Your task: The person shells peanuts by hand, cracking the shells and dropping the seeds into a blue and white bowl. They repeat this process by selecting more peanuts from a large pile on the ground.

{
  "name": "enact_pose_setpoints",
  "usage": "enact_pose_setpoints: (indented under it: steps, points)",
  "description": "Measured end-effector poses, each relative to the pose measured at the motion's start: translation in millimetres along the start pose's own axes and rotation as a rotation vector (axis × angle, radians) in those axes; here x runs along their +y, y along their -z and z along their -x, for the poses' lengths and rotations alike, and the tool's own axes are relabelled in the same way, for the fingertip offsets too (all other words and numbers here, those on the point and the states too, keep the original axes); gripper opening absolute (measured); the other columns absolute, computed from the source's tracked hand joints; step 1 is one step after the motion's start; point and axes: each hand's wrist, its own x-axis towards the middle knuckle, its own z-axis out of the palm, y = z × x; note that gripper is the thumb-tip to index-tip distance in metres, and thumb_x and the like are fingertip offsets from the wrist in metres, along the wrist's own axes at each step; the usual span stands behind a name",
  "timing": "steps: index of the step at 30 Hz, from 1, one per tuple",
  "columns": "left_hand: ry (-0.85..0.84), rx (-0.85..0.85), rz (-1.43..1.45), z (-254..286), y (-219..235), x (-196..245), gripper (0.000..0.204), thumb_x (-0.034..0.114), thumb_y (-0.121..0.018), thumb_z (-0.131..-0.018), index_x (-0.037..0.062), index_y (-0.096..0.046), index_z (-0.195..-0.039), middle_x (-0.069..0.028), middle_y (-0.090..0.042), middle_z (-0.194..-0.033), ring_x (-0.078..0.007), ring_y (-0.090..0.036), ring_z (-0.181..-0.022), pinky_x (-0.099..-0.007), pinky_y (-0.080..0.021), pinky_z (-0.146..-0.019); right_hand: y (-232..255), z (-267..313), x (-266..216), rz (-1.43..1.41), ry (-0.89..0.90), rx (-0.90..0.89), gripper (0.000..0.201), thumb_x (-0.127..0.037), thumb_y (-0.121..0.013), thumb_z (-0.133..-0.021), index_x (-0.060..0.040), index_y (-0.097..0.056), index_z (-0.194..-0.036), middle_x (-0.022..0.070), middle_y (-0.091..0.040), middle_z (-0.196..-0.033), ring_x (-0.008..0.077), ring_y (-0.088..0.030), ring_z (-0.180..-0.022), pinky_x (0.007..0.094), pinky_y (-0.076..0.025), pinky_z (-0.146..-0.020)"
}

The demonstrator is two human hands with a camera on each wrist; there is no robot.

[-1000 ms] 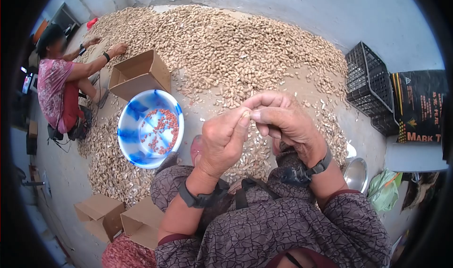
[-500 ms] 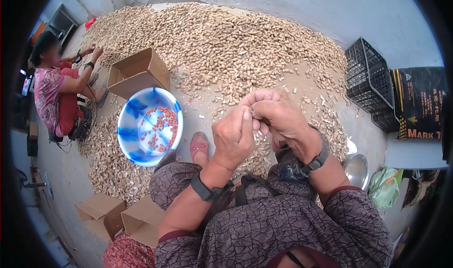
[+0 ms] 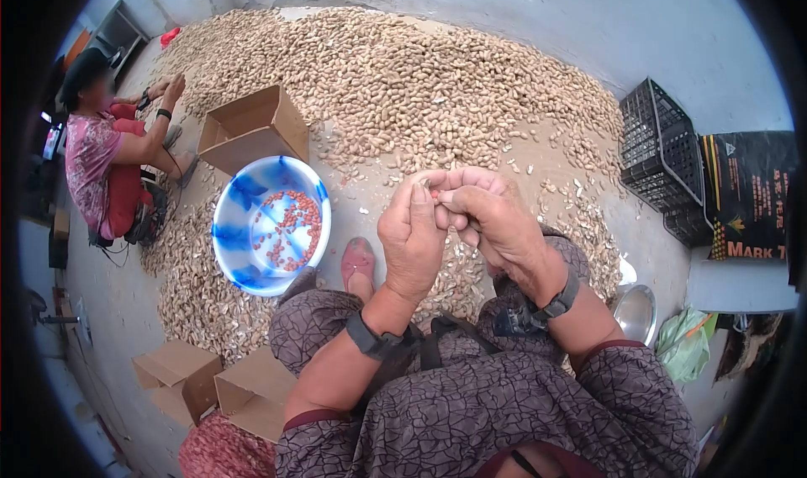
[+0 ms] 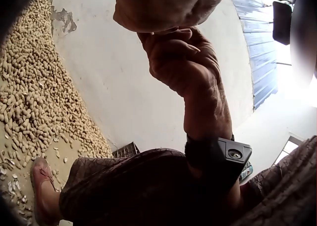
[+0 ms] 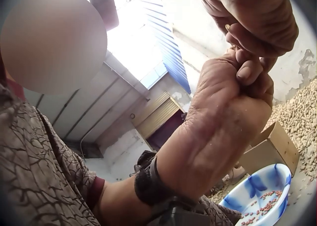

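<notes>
In the head view both hands meet over the lap. The left hand (image 3: 414, 247) holds a peanut in its shell, thumb upright against the curled fingers. A reddish kernel (image 3: 435, 195) shows between the hands. The right hand (image 3: 498, 224) pinches at the same peanut with thumb and forefinger, its other fingers curled beneath. In the right wrist view a bit of pale shell (image 5: 228, 27) shows at the fingers of the right hand (image 5: 260, 20), above the left hand (image 5: 228, 100). The left wrist view shows the fingertips overlapping, hiding the peanut.
A blue and white basin (image 3: 224, 247) with reddish kernels stands left of the hands, beside a cardboard box (image 3: 282, 129). A large peanut heap (image 3: 403, 74) lies ahead. Black crates (image 3: 660, 154) stand right, a metal bowl (image 3: 635, 310) nearer. Another person (image 3: 105, 154) squats at left.
The hands have tilted apart slightly at the thumbs, and a reddish kernel now shows between them. The other person's hands have lifted from the heap and come together.
</notes>
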Motion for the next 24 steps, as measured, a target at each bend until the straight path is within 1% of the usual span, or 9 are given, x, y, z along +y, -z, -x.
enact_pose_setpoints:
  steps: [7, 9, 13, 15, 16, 18, 19, 21, 24]
  points:
    - [-0.063, -0.007, -0.085, -1.3, 1.6, 6.2, 0.028, 0.015, -0.038, -0.093, -0.0034, -0.053, -0.108, 0.0021, -0.049, -0.063, -0.0023, -0.044, -0.058, -0.0167, -0.038, -0.053, -4.1, 2.1, 4.5, 0.074, 0.039, 0.028, 0.017, -0.013, -0.056, -0.081, 0.0021, -0.057, -0.09, 0.001, -0.056, -0.068, 0.0015, -0.047, -0.055, 0.0126, -0.034, -0.043]
    - [0.039, -0.07, 0.148, -0.9, 5.6, 6.6, 0.027, 0.014, -0.038, -0.093, -0.0038, -0.053, -0.107, 0.0012, -0.051, -0.065, -0.0022, -0.044, -0.056, -0.0167, -0.037, -0.05, -2.7, 2.2, 4.5, 0.017, 0.069, 0.023, 0.016, -0.012, -0.056, -0.081, 0.0012, -0.058, -0.09, 0.0009, -0.057, -0.069, 0.0015, -0.048, -0.056, 0.013, -0.034, -0.043]
    - [0.152, -0.069, 0.225, -0.3, 14.7, 15.1, 0.027, 0.012, -0.039, -0.092, -0.0043, -0.052, -0.108, 0.0005, -0.052, -0.066, -0.0036, -0.045, -0.056, -0.018, -0.037, -0.049, -4.9, 6.2, 0.8, 0.117, 0.173, 0.126, 0.014, -0.011, -0.055, -0.081, 0.0012, -0.058, -0.088, 0.0011, -0.057, -0.069, 0.0023, -0.049, -0.055, 0.0134, -0.036, -0.045]
    - [0.217, -0.031, -0.221, -4.2, 16.3, 11.2, 0.027, 0.014, -0.04, -0.089, -0.0016, -0.054, -0.106, 0.0002, -0.047, -0.057, -0.0022, -0.034, -0.044, -0.0155, -0.027, -0.041, -4.6, 6.8, 2.8, 0.188, 0.269, 0.125, 0.009, -0.008, -0.056, -0.078, -0.0003, -0.059, -0.083, 0.0007, -0.057, -0.066, 0.0043, -0.05, -0.053, 0.0177, -0.039, -0.046]
    - [0.221, -0.029, -0.219, -5.9, 19.6, 8.9, 0.027, 0.014, -0.04, -0.089, -0.0016, -0.054, -0.106, 0.0002, -0.047, -0.057, -0.0022, -0.034, -0.044, -0.0155, -0.027, -0.041, -3.1, 6.4, 5.2, 0.19, 0.265, 0.125, 0.009, -0.008, -0.056, -0.078, -0.0003, -0.059, -0.083, 0.0007, -0.057, -0.066, 0.0043, -0.05, -0.053, 0.0177, -0.039, -0.046]
    - [0.32, -0.206, -0.385, -9.5, 29.6, 7.9, 0.027, 0.014, -0.04, -0.087, -0.0002, -0.056, -0.104, -0.0001, -0.047, -0.055, -0.0029, -0.035, -0.043, -0.0162, -0.026, -0.038, 0.1, 5.7, 10.6, 0.626, 0.406, 0.15, 0.005, -0.005, -0.056, -0.074, -0.0015, -0.058, -0.077, 0.0036, -0.058, -0.064, 0.0083, -0.051, -0.052, 0.0242, -0.041, -0.048]
    - [0.39, -0.168, -0.339, -10.6, 32.9, 10.8, 0.029, 0.017, -0.039, -0.088, -0.0051, -0.059, -0.091, -0.0043, -0.05, -0.055, -0.0075, -0.044, -0.045, -0.0202, -0.035, -0.043, -1.5, 6.7, 10.0, 0.627, 0.402, 0.147, 0.005, -0.005, -0.056, -0.074, -0.0015, -0.058, -0.077, 0.0036, -0.058, -0.064, 0.0083, -0.051, -0.052, 0.0242, -0.041, -0.048]
    - [0.457, -0.161, -0.212, -11.1, 33.8, 19.1, 0.029, 0.017, -0.039, -0.087, -0.0045, -0.059, -0.087, -0.0042, -0.051, -0.056, -0.0077, -0.043, -0.044, -0.0205, -0.033, -0.041, -6.6, 8.7, 8.0, 0.903, 0.47, 0.116, 0.003, -0.005, -0.057, -0.071, -0.0022, -0.056, -0.071, 0.0087, -0.055, -0.061, 0.0166, -0.053, -0.051, 0.0299, -0.042, -0.048]
    - [0.494, -0.194, -0.026, -9.4, 31.5, 16.4, 0.029, 0.02, -0.04, -0.089, -0.0013, -0.058, -0.082, -0.0022, -0.05, -0.057, -0.0062, -0.039, -0.042, -0.0192, -0.029, -0.038, -6.1, 4.6, 17.3, 1.037, 0.607, 0.035, 0.007, -0.007, -0.057, -0.071, -0.002, -0.053, -0.067, 0.0132, -0.052, -0.059, 0.0257, -0.054, -0.053, 0.0329, -0.042, -0.048]
